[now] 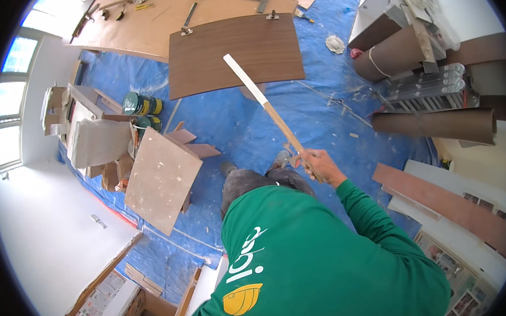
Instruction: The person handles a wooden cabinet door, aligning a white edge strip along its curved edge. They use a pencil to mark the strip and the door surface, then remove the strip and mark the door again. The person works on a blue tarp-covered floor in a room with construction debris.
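My right hand (321, 164) is closed around the lower end of a long, narrow wooden strip (278, 119). The strip slants up and to the left, away from me. Its far part is white and the part nearer my hand is bare wood. Beyond it, a brown wood-grain cabinet door (258, 50) with two metal hinges lies partly on the large table at the back. In this view the strip's white tip overlaps the door; whether they touch I cannot tell. My left hand is not in view.
Blue sheeting (228, 125) covers the floor. A large brown tabletop (134, 23) holds tools. At left stand paint cans (136, 102) and a spattered board (162, 178). At right lie brown rolls (436, 125), a folded ladder (428, 89) and a reddish plank (447, 210).
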Action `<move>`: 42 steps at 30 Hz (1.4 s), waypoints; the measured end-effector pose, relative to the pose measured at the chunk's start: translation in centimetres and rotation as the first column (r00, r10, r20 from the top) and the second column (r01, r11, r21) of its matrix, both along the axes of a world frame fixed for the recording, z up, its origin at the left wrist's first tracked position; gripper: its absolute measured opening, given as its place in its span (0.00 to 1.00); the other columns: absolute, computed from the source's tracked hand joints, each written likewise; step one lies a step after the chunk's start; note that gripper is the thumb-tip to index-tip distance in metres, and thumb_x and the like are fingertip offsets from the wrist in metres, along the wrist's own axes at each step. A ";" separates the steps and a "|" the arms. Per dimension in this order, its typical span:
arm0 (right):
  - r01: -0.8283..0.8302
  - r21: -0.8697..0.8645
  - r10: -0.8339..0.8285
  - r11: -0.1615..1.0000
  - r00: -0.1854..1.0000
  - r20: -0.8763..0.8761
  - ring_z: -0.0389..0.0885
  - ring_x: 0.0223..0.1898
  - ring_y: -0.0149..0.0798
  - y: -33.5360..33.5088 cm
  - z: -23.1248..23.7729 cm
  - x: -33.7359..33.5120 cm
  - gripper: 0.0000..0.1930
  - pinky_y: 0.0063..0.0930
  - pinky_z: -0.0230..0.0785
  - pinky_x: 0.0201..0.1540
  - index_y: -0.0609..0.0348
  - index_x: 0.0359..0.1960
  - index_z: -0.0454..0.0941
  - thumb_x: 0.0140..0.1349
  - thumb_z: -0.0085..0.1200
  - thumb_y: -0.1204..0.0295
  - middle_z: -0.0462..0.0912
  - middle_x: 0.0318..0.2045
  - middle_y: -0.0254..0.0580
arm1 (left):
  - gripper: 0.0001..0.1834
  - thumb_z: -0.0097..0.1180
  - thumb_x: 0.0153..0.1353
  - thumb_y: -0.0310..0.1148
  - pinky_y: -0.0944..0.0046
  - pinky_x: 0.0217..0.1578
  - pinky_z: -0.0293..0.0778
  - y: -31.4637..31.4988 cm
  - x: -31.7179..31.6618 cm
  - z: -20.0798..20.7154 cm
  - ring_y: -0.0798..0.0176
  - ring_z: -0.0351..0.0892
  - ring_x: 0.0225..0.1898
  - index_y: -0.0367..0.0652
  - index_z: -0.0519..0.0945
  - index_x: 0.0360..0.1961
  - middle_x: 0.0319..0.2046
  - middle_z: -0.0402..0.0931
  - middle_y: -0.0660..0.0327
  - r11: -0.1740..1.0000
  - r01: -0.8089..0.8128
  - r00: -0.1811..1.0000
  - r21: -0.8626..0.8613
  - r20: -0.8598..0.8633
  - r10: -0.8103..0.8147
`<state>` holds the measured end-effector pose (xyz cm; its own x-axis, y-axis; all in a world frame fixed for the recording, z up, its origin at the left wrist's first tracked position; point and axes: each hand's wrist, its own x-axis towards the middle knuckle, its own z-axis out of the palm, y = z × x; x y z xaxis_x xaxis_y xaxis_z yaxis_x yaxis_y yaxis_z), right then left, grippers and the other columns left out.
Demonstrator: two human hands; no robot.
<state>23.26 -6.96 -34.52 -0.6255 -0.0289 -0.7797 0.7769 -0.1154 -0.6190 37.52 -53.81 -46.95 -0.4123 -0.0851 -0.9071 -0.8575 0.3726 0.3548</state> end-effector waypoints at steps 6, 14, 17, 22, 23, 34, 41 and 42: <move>-0.005 0.085 0.010 0.996 0.998 -0.058 0.73 0.22 0.25 4.8 0.5 3.1 0.22 0.26 0.69 0.22 0.66 0.53 0.87 0.85 0.57 0.55 0.76 0.27 0.30 | 0.19 0.60 0.78 0.42 0.43 0.48 0.80 3.1 -0.8 1.1 0.42 0.88 0.46 0.34 0.88 0.50 0.44 0.89 0.44 0.999 0.034 0.999 -0.024 -0.016 -0.034; 0.136 0.084 -0.132 0.987 0.990 -0.044 0.72 0.22 0.24 5.6 0.4 2.9 0.23 0.25 0.67 0.21 0.69 0.53 0.86 0.85 0.58 0.55 0.75 0.27 0.30 | 0.20 0.59 0.79 0.43 0.42 0.50 0.79 1.8 1.9 0.5 0.40 0.87 0.49 0.33 0.87 0.52 0.47 0.88 0.43 0.984 0.151 0.968 -0.096 0.215 -0.128; 0.202 0.077 -0.200 0.976 0.979 -0.023 0.73 0.22 0.23 6.1 0.1 1.7 0.23 0.25 0.68 0.22 0.67 0.52 0.87 0.84 0.58 0.54 0.75 0.27 0.29 | 0.21 0.58 0.79 0.43 0.41 0.51 0.79 2.2 0.0 0.3 0.39 0.86 0.50 0.33 0.87 0.53 0.48 0.88 0.43 0.973 0.213 0.944 -0.088 0.274 -0.182; 0.285 0.105 -0.283 0.953 0.959 -0.027 0.73 0.23 0.23 7.9 -1.4 -2.1 0.22 0.25 0.67 0.23 0.67 0.52 0.87 0.84 0.58 0.55 0.75 0.26 0.28 | 0.22 0.57 0.80 0.44 0.40 0.53 0.78 5.2 -8.3 -2.1 0.38 0.86 0.52 0.33 0.87 0.54 0.50 0.87 0.42 0.952 0.304 0.921 -0.050 0.271 -0.280; 0.308 0.124 -0.308 0.943 0.951 -0.024 0.73 0.23 0.23 8.2 -1.5 -3.2 0.22 0.25 0.67 0.23 0.67 0.53 0.87 0.85 0.58 0.55 0.75 0.26 0.28 | 0.22 0.57 0.80 0.44 0.40 0.53 0.78 6.2 -10.1 -2.6 0.38 0.86 0.52 0.33 0.87 0.54 0.50 0.87 0.42 0.949 0.313 0.920 -0.040 0.259 -0.293; 0.381 0.222 -0.379 0.897 0.924 -0.055 0.75 0.23 0.25 14.5 0.4 -16.5 0.25 0.24 0.71 0.22 0.67 0.55 0.85 0.83 0.59 0.51 0.77 0.30 0.32 | 0.24 0.56 0.81 0.46 0.38 0.56 0.77 17.9 -29.7 -4.4 0.35 0.84 0.56 0.32 0.85 0.57 0.54 0.86 0.40 0.967 0.251 0.968 0.040 -0.008 -0.251; 0.359 0.219 -0.362 0.907 0.932 -0.026 0.76 0.22 0.25 17.9 -1.2 -17.6 0.25 0.25 0.71 0.21 0.68 0.54 0.85 0.82 0.61 0.52 0.77 0.30 0.32 | 0.25 0.55 0.81 0.47 0.36 0.59 0.76 18.7 -24.7 -4.2 0.33 0.83 0.58 0.32 0.85 0.59 0.57 0.86 0.39 0.945 0.327 0.934 -0.010 0.157 -0.321; 0.351 0.219 -0.359 0.910 0.933 -0.003 0.76 0.22 0.25 18.5 -1.3 -17.6 0.24 0.25 0.72 0.21 0.68 0.53 0.85 0.82 0.62 0.52 0.77 0.30 0.32 | 0.25 0.55 0.81 0.47 0.36 0.59 0.76 18.6 -23.4 -4.3 0.33 0.83 0.59 0.31 0.84 0.59 0.57 0.86 0.38 0.937 0.349 0.920 -0.020 0.195 -0.339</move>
